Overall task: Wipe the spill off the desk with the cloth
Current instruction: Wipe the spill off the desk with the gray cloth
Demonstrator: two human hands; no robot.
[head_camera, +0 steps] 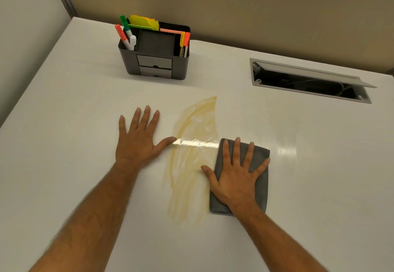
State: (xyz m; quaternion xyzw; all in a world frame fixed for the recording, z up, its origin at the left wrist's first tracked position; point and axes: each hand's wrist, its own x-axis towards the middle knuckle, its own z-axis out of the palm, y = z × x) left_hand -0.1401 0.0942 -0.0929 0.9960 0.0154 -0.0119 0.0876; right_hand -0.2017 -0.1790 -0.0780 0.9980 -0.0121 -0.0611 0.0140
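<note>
White desk (64,143); both hands flat, fingers spread: right hand (234,178) pressing cloth (261,188), left hand (138,141) beside spill (191,161); cloth lengthwise near-to-far.

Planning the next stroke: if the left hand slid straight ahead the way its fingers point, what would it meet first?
Probably the desk organizer; the left hand lies flat, fingers aimed roughly at it across bare desk.

Office workstation, white tabletop (64,122), beige partition panels (234,5) at back and side, dark desk organiser (154,58) with markers (125,34), sticky notes (145,22), small drawers, open cable hatch (309,81) set in tabletop
</note>
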